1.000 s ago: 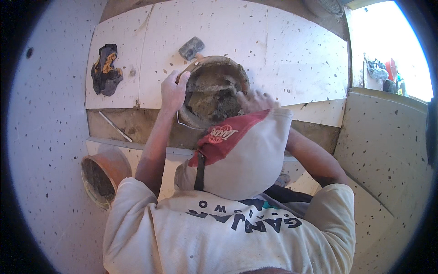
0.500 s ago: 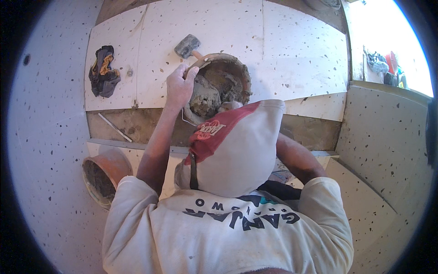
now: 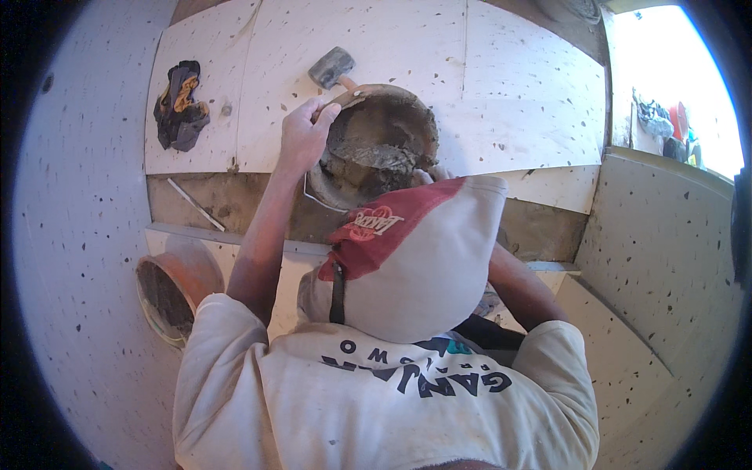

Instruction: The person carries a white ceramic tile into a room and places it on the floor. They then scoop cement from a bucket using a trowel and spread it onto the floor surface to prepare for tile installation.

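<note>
My left hand (image 3: pixel 304 139) is closed on the far-left rim of a mortar-crusted bucket (image 3: pixel 432 129). The bucket is tilted so that its inside shows, with wet grey mortar (image 3: pixel 368 166) heaped on its near side. Part of my right hand (image 3: pixel 432 172) shows at the bucket's right edge, by the mortar. The grey and red cap (image 3: pixel 423 258) covers the rest of that hand, so whatever it may hold is hidden. Just beyond the rim lies a mallet (image 3: pixel 333 67) with a dark head, its handle running toward the bucket.
An orange bucket (image 3: pixel 205 276) with mortar inside leans at the left. Dark cloth with orange patches (image 3: pixel 180 110) lies on the speckled white boards (image 3: pixel 533 102). A thin white strip (image 3: pixel 196 205) rests in the brown gap. Walls stand left and right.
The mortar has shifted from a lump at the left into a wider heap along the near side. My right hand has moved a little to the right. My left hand keeps its hold.
</note>
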The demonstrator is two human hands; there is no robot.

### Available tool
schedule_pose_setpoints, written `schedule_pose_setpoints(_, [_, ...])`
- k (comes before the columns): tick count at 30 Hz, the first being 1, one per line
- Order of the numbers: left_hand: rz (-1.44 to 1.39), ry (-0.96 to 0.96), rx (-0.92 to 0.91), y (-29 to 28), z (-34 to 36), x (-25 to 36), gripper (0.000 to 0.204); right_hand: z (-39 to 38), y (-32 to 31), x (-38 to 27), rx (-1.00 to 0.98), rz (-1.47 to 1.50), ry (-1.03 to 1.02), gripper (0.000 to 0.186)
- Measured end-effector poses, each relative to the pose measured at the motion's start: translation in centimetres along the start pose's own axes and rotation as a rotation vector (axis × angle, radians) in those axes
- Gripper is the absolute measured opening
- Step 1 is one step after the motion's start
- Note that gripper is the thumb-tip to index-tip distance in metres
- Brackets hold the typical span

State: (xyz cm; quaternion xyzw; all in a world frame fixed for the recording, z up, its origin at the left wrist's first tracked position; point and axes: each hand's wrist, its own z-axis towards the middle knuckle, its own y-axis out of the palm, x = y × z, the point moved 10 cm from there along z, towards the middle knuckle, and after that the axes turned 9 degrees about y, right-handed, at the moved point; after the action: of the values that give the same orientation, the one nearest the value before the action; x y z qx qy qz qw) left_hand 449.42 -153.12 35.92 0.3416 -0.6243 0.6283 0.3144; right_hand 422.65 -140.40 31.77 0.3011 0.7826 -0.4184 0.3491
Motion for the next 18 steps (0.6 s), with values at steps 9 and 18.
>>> schedule_pose_setpoints(9, [-0.030,-0.029,0.015,-0.2,0.1,-1.0,0.035,1.7,-3.3,-1.8,0.033,-0.601,-0.105,0.052])
schedule_pose_setpoints(18, [0.039,0.003,-0.067,0.9,0.0,0.6,0.029,3.1,2.9,-1.0,-0.193,-0.191,0.027,0.042])
